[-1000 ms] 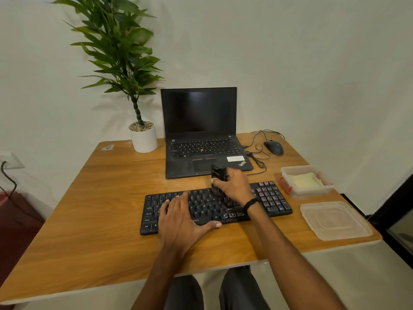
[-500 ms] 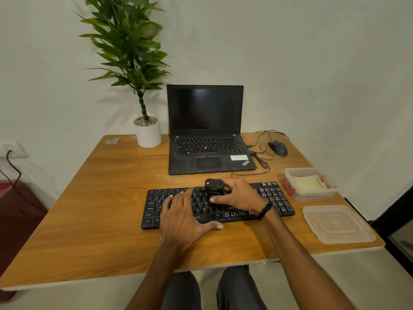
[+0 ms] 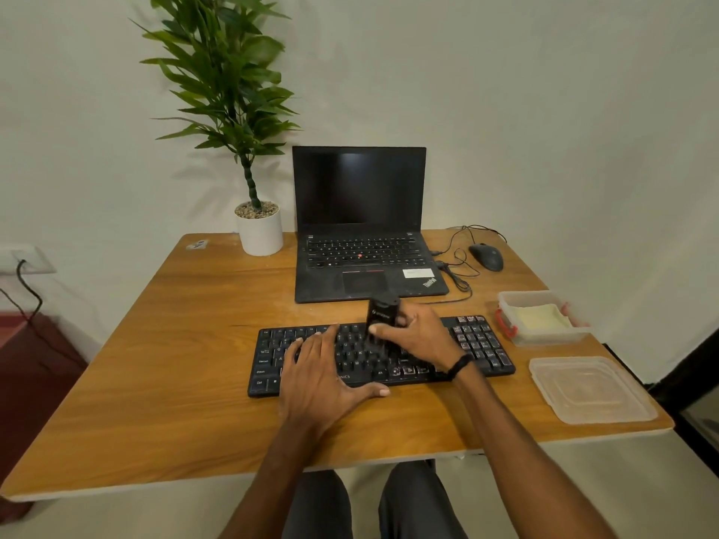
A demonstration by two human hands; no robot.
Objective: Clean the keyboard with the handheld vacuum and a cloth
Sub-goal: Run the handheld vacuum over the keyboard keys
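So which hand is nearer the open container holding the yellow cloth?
Right. The right hand grips the vacuum mid-keyboard, left of the container; the left hand lies further left.

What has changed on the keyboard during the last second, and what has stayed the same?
The right hand kept its grip on the handheld vacuum and worked it over the middle keys: it tipped toward the person, then came upright again near the keyboard's far edge. Nothing was picked up or released. The left hand stayed flat on the left keys, steadying it. The keyboard does not appear to have moved.
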